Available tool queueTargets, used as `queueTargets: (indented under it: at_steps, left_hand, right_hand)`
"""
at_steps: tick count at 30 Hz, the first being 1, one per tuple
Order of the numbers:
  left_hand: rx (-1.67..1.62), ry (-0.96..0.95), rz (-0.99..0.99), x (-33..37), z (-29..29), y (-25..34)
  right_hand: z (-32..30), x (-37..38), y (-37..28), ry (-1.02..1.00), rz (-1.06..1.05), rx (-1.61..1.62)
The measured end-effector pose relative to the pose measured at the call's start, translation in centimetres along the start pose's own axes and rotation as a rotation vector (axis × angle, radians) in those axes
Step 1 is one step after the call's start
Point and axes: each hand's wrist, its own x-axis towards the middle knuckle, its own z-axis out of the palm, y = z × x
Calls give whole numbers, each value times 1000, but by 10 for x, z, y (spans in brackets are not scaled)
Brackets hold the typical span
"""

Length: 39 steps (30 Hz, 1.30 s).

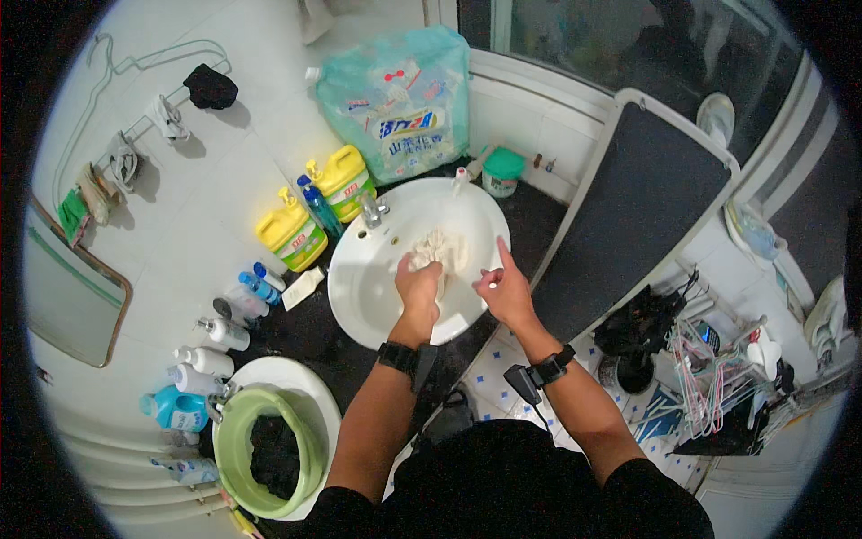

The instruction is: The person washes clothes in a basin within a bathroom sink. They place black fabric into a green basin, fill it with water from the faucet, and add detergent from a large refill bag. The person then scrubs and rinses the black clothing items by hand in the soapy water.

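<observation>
A crumpled cream-white cloth (446,248) lies bunched in the white oval washbasin (359,310), toward the middle of the bowl. My left hand (418,284) is closed on the near side of this cloth, and part of the cloth hangs below the thumb. My right hand (505,289) hovers by the basin's right rim, apart from the cloth. Its index finger points away from me and the others are partly bent. A small white spot shows at its fingers; I cannot tell what it is. The metal tap (371,212) stands at the basin's left rim.
Yellow pump jugs (292,235), a blue bottle (321,208) and a large teal detergent bag (400,112) line the wall. A green-lidded tub (503,171) stands behind the basin. At lower left, a green basin (231,449) holds dark cloth (274,456). A dark panel (642,207) leans at right.
</observation>
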Motion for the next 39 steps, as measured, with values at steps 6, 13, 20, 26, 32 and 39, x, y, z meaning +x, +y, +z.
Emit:
queueTargets:
  at_steps: [6,13,20,26,32,39]
  left_hand:
    - [55,-15,-73,40,-9,33]
    - [-41,5,-72,105,-38,10]
    - [-117,99,-43,121,-44,20]
    - [-151,253,-32,120,-45,30]
    - [-215,346,-34,123,-39,31]
    - [-208,332,14,108,-46,33]
  right_hand:
    - [3,83,10,-64,-303,-299]
    - [-8,205,13,8,-20,-44]
    - [-34,347,39,16,125,283]
    - [-17,424,9,-79,147,324]
    - [0,450,-2,21,0,543]
    - [-31,415,-85,33,-283,715]
